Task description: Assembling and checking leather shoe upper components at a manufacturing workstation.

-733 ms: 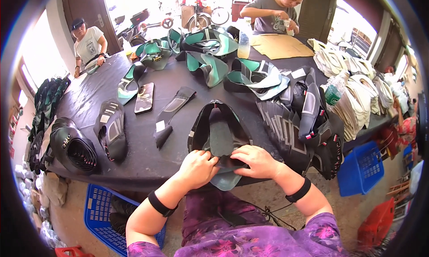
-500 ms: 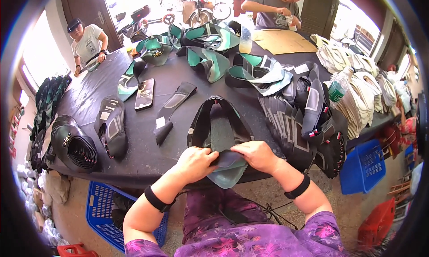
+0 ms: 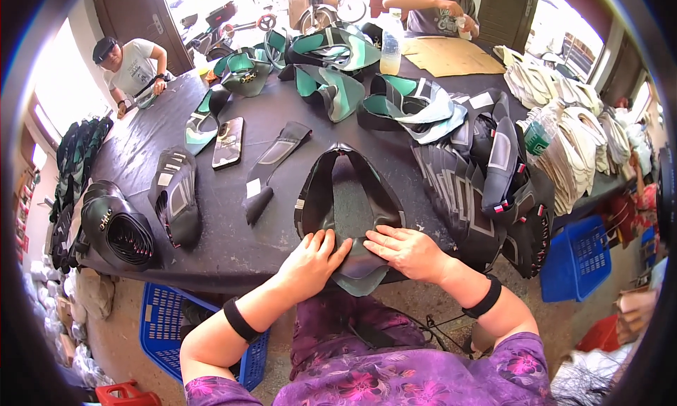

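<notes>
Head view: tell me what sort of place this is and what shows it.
Probably a small workshop, perhaps for shoe parts: a large dark-covered table bears a fanned stack of black pieces and, at its right side, piles of pale pieces.

Both hands (image 3: 310, 265) palm-down, close together

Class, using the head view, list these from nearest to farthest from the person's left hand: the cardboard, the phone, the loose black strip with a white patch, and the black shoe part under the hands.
From the left hand:
1. Black shoe part: touching it.
2. Black strip: ahead, slightly left.
3. Phone: farther ahead, left.
4. Cardboard: far side, right.
</notes>
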The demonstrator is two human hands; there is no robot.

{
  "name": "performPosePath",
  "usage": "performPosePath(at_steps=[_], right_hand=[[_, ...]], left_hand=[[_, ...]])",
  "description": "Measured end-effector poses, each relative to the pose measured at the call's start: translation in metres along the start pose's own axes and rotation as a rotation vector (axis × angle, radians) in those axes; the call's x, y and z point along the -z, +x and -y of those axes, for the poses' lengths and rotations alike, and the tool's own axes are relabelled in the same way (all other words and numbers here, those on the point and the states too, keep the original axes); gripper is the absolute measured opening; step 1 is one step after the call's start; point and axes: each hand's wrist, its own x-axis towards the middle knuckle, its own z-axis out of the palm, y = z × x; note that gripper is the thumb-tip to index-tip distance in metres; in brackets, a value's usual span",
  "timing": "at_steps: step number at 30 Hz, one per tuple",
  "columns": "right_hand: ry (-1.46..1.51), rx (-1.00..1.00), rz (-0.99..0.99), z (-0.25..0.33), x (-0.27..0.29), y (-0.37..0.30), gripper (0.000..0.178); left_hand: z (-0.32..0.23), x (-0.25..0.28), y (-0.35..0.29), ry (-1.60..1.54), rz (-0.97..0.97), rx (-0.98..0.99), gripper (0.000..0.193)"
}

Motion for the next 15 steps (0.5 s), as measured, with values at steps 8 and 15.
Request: performPosePath(at_steps=[8,15], right_hand=[[0.075,-0.008,0.214,0.013,0.0,-0.014,0.088],[-0.129,-0.03,-0.05,0.043,-0.028,0.004,0.051]], left_hand=[[-0.015,0.006,-0.006,-0.035,0.187,0.085,0.078],[-0.015,-0.009,-0.011,-0.057,0.07,0.127,0.082]])
